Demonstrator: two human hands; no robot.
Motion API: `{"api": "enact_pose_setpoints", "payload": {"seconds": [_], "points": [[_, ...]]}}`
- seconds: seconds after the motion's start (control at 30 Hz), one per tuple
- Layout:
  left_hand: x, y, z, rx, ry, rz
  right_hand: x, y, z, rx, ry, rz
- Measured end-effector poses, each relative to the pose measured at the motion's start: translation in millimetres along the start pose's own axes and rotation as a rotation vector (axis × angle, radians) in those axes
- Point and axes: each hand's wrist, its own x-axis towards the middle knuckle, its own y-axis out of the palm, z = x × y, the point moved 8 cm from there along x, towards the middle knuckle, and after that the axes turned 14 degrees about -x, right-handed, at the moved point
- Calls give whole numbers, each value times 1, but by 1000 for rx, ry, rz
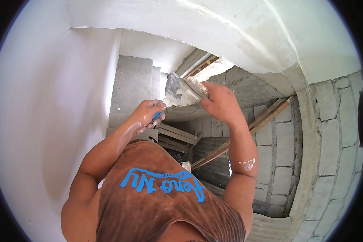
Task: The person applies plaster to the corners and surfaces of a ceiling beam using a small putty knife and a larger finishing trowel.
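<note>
above the stairwell we grip the blue handle (157, 116) in our left hand (149, 113), fingers curled tight, while our right hand (220, 103) pinches the stiff, light, plaster-slick putty knife blade (181, 92) at its far edge.

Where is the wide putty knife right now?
In the head view, the putty knife is raised at upper centre between both hands: the left hand grips its blue handle, and the right hand touches the blade's right edge.

Stairwell: smooth white plastered wall (40, 121) left, bare grey block wall (330, 133) right, concrete stairs (133, 84) ahead, timber planks (230, 143) leaning below, daylight from above.
</note>
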Motion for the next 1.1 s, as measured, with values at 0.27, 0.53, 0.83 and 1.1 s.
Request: {"api": "enact_pose_setpoints", "payload": {"seconds": [0.27, 0.53, 0.83, 1.1], "points": [[-1, 3, -4, 5, 18, 9, 8, 14, -72, 781, 81, -77], [-5, -3, -19, 101, 134, -86, -18, -32, -14, -31, -334, -447], [-4, -20, -9, 22, 149, -59, -20, 38, -30, -52, -278, -420], [13, -13, 14, -404, 3, -73, -11, 29, -15, -248, -456, -177]]}}
